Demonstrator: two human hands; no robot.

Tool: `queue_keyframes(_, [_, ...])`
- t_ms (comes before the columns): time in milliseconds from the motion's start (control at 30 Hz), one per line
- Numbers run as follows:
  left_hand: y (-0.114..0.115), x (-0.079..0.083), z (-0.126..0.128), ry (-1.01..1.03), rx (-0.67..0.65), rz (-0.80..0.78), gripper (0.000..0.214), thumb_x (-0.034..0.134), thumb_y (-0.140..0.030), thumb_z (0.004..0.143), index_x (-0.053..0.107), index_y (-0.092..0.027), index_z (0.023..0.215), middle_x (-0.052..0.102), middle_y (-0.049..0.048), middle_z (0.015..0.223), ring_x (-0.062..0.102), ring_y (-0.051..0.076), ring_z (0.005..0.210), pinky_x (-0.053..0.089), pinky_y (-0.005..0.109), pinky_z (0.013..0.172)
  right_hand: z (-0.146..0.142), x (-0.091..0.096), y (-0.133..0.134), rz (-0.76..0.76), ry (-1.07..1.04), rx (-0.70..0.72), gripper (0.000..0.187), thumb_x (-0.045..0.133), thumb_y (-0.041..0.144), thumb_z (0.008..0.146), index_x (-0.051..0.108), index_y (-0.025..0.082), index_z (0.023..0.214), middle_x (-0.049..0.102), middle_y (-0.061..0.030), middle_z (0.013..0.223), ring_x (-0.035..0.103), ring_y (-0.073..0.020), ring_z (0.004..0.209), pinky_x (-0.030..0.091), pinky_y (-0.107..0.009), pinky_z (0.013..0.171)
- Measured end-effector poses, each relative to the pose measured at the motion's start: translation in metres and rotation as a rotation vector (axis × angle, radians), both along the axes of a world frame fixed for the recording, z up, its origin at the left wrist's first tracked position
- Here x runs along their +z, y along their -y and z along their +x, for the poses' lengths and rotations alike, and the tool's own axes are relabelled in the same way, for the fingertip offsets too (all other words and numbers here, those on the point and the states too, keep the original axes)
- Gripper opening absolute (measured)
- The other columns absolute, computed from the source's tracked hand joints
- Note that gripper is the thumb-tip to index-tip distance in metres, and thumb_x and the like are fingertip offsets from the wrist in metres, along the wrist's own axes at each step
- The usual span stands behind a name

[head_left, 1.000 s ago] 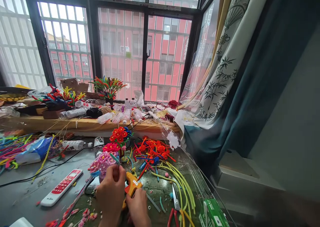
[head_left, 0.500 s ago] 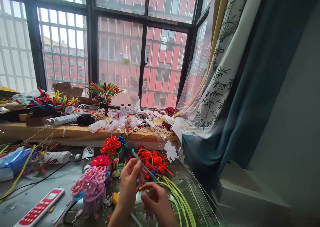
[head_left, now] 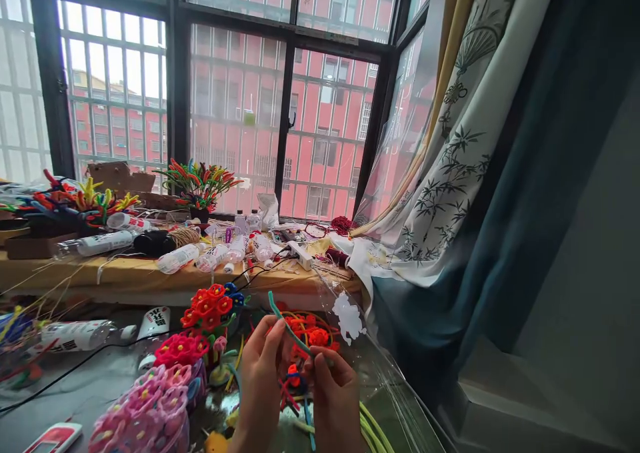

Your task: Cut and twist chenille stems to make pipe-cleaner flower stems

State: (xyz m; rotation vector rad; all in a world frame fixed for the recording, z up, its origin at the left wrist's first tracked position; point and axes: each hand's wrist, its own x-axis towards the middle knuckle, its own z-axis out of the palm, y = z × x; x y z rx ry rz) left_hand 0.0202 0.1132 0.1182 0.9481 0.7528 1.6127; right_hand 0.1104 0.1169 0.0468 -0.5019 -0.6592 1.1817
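A teal pipe cleaner (head_left: 296,339) slants down to the right between my two hands. My left hand (head_left: 265,353) pinches it near its upper part, and a short curved end sticks up past the fingers. Its lower end is gripped by my right hand (head_left: 331,380), thumb and forefinger pressed together. Behind the hands lies a pile of red and orange pipe cleaner flowers (head_left: 315,333), partly hidden by them. Under my right hand several yellow-green pipe cleaners (head_left: 373,430) run toward the lower right. Left of my left hand stands a bunch of pink pipe cleaner flowers (head_left: 145,406).
Red pipe cleaner flowers (head_left: 207,308) stand behind the pink ones. A red-and-white remote-like device (head_left: 55,438) lies lower left. Plastic bottles (head_left: 75,335) lie on the table and the window ledge (head_left: 185,282). A curtain (head_left: 435,206) hangs at the right.
My right hand has risen and now grips the teal pipe cleaner's lower end, where before it was apart below it. The view has shifted, with the nearby flowers sliding left and down.
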Motion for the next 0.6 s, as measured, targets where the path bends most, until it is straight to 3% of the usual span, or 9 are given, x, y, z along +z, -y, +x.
queue_keyframes(200, [0.001, 0.012, -0.016, -0.053, -0.046, 0.027, 0.035, 0.072, -0.045, 0.068, 0.048, -0.019, 0.066, 0.036, -0.0095, 0.05, 0.028, 0.004, 0.044, 0.026, 0.015, 0.04, 0.002, 0.022, 0.016, 0.027, -0.016, -0.14, 0.028, 0.089, 0.041, 0.053, 0.075, 0.019, 0.063, 0.068, -0.0022, 0.058, 0.059, -0.013, 0.05, 0.048, -0.023, 0.046])
queue_keyframes(367, [0.019, 0.018, -0.025, 0.022, -0.101, -0.018, 0.037, 0.076, -0.043, 0.066, 0.049, -0.018, 0.064, 0.036, -0.0094, 0.048, 0.026, 0.004, 0.043, 0.026, 0.014, 0.04, 0.008, 0.035, 0.026, 0.129, 0.033, -0.048, 0.023, 0.086, 0.041, 0.059, 0.077, 0.02, 0.065, 0.061, -0.0003, 0.049, 0.056, -0.0122, 0.045, 0.045, -0.021, 0.042])
queue_keyframes(600, [0.038, 0.02, -0.024, 0.139, -0.139, -0.04, 0.046, 0.077, -0.048, 0.067, 0.046, -0.017, 0.056, 0.034, -0.0096, 0.045, 0.024, 0.003, 0.04, 0.024, 0.015, 0.038, 0.004, 0.056, 0.046, 0.196, -0.023, -0.014, 0.023, 0.086, 0.041, 0.059, 0.076, 0.021, 0.063, 0.059, 0.001, 0.052, 0.054, -0.0077, 0.044, 0.041, -0.016, 0.04])
